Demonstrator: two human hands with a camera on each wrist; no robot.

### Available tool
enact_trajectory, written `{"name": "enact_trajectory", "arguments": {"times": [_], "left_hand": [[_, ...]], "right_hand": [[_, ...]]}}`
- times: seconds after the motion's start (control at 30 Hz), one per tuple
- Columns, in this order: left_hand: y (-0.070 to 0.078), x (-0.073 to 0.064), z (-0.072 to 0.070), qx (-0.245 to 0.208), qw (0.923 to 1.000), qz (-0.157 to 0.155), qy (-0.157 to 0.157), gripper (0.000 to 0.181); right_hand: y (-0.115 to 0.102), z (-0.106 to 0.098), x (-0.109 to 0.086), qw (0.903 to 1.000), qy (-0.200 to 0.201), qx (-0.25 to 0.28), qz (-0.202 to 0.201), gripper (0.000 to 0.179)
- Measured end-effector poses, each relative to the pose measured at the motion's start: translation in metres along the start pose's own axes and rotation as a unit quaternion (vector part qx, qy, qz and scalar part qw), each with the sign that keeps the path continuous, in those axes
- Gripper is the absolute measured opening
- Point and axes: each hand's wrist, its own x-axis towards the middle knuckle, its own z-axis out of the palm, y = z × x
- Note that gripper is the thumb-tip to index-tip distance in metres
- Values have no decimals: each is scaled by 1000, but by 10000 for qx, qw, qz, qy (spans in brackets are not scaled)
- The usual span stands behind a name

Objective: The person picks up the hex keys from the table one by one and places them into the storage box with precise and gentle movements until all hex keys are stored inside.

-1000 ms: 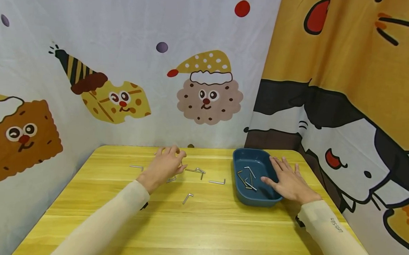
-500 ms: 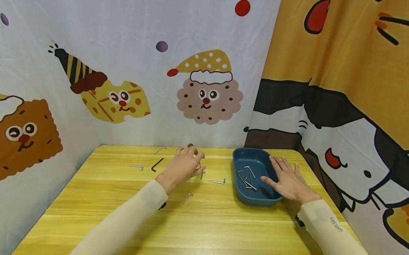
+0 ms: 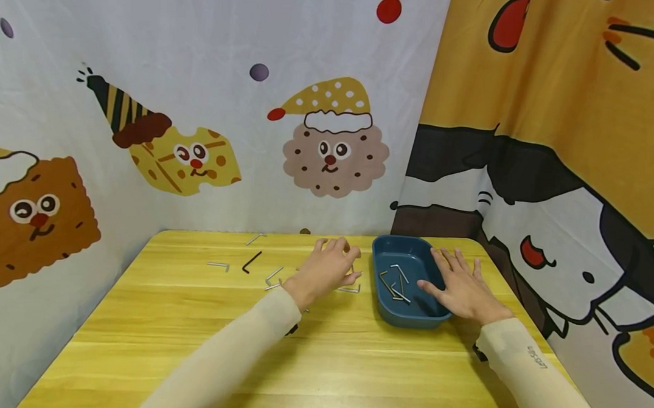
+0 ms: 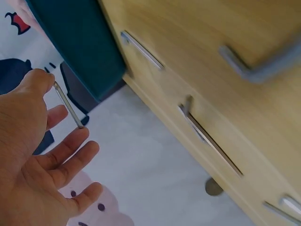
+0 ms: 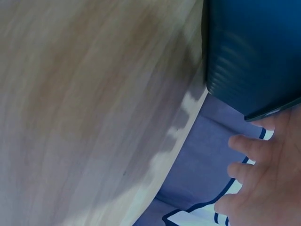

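The left hand [image 3: 324,271] is hovering above the wooden surface [image 3: 380,377], to the left of the blue tray [image 3: 409,320]. It is partly closed: the fingertips are pinching one grey metal hex key [image 4: 69,106], which the left wrist view is showing clear of the surface and near the tray's outer wall. The other fingers are bending loosely and standing apart.

The right hand [image 3: 463,289] is resting on the tray's right rim. Its fingers are extending straight and spread, and it is touching the tray without closing round it.

Within the tray, several hex keys are lying in a loose cluster, among them a silver key [image 3: 400,274] and a brass-toned key [image 3: 386,284].

On the surface, a black hex key [image 3: 251,262] is lying left of the left hand. A far silver key [image 3: 255,239] is lying near the back edge, and a leftmost key [image 3: 217,264] is lying farther left. A pair of keys [image 3: 274,275] is lying close together beside the left wrist; whether they are touching is unclear. Another key [image 3: 350,289] is lying near the tray, partly hidden by the left hand.

Behind the surface, a white backdrop [image 3: 323,33] is carrying cartoon figures.
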Motion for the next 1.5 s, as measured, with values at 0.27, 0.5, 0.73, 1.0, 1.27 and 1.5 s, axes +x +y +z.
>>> {"name": "enact_trajectory", "arguments": {"times": [0.27, 0.5, 0.73, 1.0, 1.27, 1.5], "left_hand": [[22, 19, 3, -116, 9996, 163, -222, 41], [38, 35, 3, -163, 9987, 339, -346, 45], [54, 52, 5, 59, 9975, 523, -477, 51], [67, 72, 6, 422, 9934, 711, -793, 61], [76, 89, -1, 652, 9878, 685, -1239, 69], [87, 102, 1, 499, 9837, 610, -1616, 66]], "right_hand": [[0, 1, 0, 10000, -26, -40, 40, 106], [-1, 0, 1, 9999, -28, -59, 85, 103], [0, 0, 2, 9999, -51, -62, 79, 105], [1, 1, 2, 9999, -58, -88, 60, 105], [1, 2, 3, 9999, -72, -115, 39, 105], [3, 2, 2, 10000, -78, 1, 40, 104]]}}
